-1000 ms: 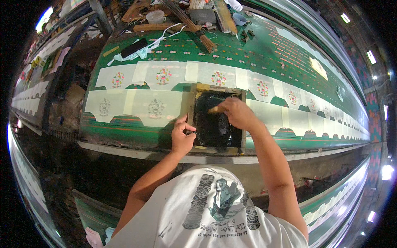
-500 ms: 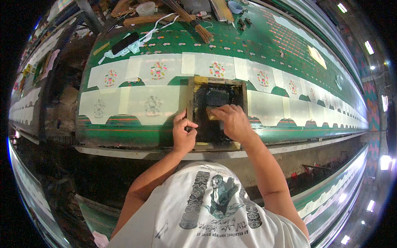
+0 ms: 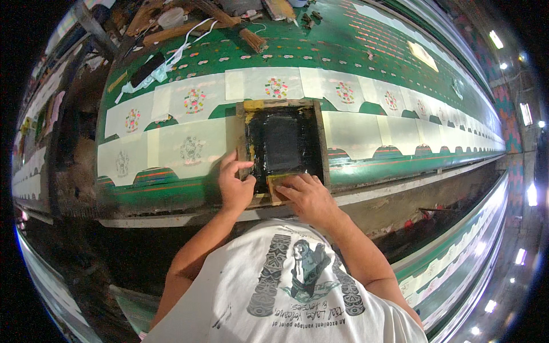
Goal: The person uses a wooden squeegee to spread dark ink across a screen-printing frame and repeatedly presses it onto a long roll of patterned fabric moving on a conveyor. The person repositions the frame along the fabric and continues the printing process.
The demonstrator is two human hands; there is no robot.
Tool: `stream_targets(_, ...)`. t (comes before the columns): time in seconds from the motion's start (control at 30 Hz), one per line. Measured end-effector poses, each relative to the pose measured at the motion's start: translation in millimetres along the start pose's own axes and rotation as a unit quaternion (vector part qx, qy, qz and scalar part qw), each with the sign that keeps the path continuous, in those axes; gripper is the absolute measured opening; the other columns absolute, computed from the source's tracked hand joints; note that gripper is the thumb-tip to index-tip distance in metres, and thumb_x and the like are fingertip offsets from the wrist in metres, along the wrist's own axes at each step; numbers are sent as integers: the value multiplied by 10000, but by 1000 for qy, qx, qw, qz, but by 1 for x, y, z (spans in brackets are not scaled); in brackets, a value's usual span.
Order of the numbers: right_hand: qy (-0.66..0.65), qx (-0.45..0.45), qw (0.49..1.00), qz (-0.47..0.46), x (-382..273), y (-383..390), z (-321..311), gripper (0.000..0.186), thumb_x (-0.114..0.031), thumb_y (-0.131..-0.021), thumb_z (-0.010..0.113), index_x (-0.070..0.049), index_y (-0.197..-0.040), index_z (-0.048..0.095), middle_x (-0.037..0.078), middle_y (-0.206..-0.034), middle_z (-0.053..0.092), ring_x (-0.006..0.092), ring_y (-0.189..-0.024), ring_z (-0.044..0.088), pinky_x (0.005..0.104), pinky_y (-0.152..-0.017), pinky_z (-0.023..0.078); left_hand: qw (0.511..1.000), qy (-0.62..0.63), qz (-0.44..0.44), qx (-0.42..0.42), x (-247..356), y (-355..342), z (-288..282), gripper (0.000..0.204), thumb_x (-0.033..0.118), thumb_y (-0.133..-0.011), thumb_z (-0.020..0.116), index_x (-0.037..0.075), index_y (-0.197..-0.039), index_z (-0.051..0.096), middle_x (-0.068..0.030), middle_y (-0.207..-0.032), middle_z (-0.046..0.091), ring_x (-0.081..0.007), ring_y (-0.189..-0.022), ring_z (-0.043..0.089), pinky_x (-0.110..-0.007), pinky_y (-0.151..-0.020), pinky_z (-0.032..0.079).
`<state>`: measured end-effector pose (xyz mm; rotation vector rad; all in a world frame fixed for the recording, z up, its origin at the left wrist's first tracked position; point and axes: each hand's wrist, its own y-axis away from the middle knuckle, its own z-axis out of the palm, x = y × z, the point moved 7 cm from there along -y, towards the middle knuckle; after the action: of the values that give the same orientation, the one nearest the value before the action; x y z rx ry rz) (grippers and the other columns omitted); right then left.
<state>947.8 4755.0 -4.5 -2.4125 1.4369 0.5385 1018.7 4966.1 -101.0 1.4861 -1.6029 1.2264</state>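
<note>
A wooden screen-printing frame lies over the row of pale cut pieces nearest me, its mesh smeared with black ink. My right hand is closed on a yellowish squeegee at the near end of the frame's inside. My left hand grips the frame's left rail, fingers bent around it. Just left of the frame lies a pale piece with a black outline print; another outlined print is farther left. Whatever lies beneath the frame is hidden.
The long green table carries a farther row of pieces with coloured prints. At the back are a brush, a dark block on a cloth, and wood scraps. The table's near ledge runs in front of me.
My right hand has drawn the squeegee toward me, from mid-screen to the frame's near end. My left hand stays at the left rail. The whole view has shifted a little.
</note>
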Motion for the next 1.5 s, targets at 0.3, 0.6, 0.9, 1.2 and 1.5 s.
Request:
stream_targets(0.3, -161, 264, 932, 188, 96, 91, -30, 354, -98, -957, 834, -58, -1306, 784, 180, -1411, 717, 417, -1350, 644, 532, -1144, 520, 998, 58, -15, 28, 22, 9, 21, 239, -164, -768, 703, 35, -902, 703, -306, -1617, 603, -396, -1545, 557, -466, -1290, 385)
stream_targets(0.6, -229, 308, 897, 217, 201, 183, -65, 309, -39, -984, 781, -38, -1292, 797, 179, -1421, 735, 374, -1356, 651, 486, -1186, 489, 995, 52, 77, 42, 93, 33, 153, 206, -131, -772, 716, 53, -864, 734, -328, -1553, 627, -460, -1483, 588, -493, -1281, 390)
stream_targets(0.9, -82, 289, 948, 101, 253, 218, -114, 303, -3, -947, 785, -36, -1248, 796, 186, -1371, 736, 419, -1336, 662, 535, -1148, 517, 994, 96, -2, 46, 104, 47, 247, 201, -130, -769, 747, 53, -851, 733, -286, -1516, 674, -416, -1462, 603, -464, -1248, 416)
stream_targets(1.2, 5, 113, 991, -69, 208, 164, -123, 504, -109, -821, 861, -67, -1314, 763, 151, -1347, 717, 382, -1263, 683, 531, -1034, 548, 996, 89, -20, 26, 106, 44, 262, 195, -129, -764, 742, 42, -857, 735, -278, -1537, 670, -410, -1502, 584, -467, -1258, 414)
stream_targets(1.5, 41, -74, 992, -95, 236, 108, -143, 470, -44, -820, 744, -63, -1289, 777, 150, -1171, 766, 387, -1142, 736, 482, -1018, 597, 999, 36, -34, 5, 106, 40, 261, 280, -94, -774, 750, 25, -1026, 776, -237, -1502, 682, -372, -1462, 612, -449, -1232, 450)
